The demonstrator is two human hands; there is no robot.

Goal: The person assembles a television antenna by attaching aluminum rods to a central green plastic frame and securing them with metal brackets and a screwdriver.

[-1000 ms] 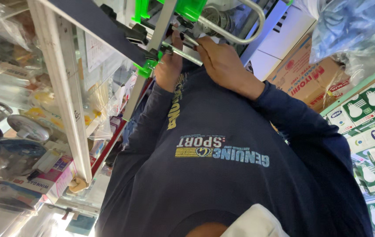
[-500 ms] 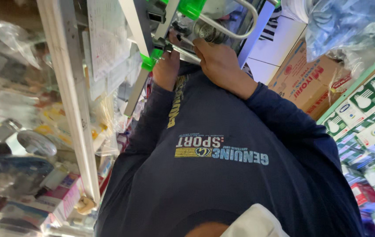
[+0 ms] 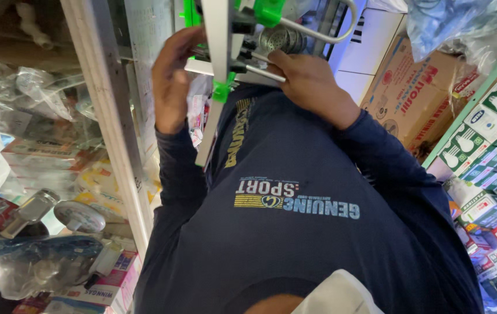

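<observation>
A brown cardboard box [image 3: 417, 93] sits beside stacked green-and-white cartons [image 3: 492, 128]. Plastic-wrapped goods [image 3: 45, 116] and a round metal lid [image 3: 79, 216] occupy the shelf [image 3: 109, 134].

White frame [image 3: 219, 35] with bright green plastic clips [image 3: 223, 91] and thin silver rods [image 3: 263, 72], gripped on both sides, raised left of the brown cardboard box [image 3: 417, 93], long bar slanting away from it.

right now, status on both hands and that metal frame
Left hand gripping frame edge. Right hand on metal rod. White frame with green clips held between. Nothing blocking.
</observation>
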